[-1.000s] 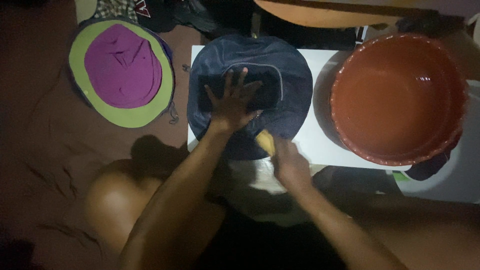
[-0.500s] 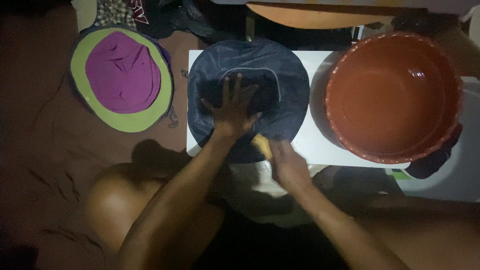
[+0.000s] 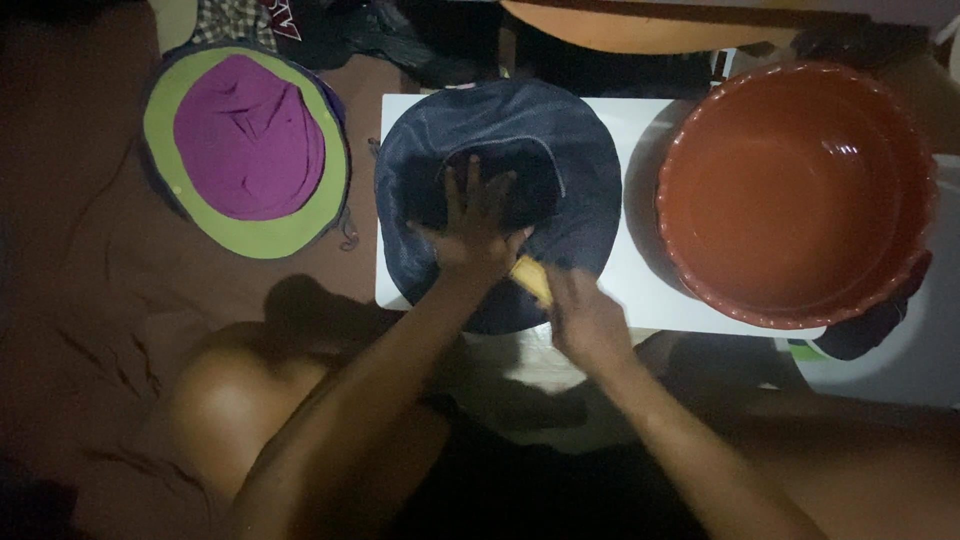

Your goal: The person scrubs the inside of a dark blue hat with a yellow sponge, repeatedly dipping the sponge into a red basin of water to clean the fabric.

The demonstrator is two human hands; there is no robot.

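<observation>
Dark blue hat [image 3: 500, 160] lies flat on the white board [image 3: 640, 290], left of the orange basin [image 3: 800, 190]. Left hand [image 3: 475, 225] presses its crown, fingers spread; right hand [image 3: 580, 315] clamps a yellow bar [image 3: 532, 280] at the brim. Soft, limp, probably wet and slippery; best gripped by the brim.

We are seeing a white table [image 3: 650, 300] bearing a navy brimmed hat [image 3: 560, 150] and a reddish-brown basin [image 3: 800, 190]. A purple-and-green hat [image 3: 250, 150] is lying on the brown floor [image 3: 90, 300].
</observation>
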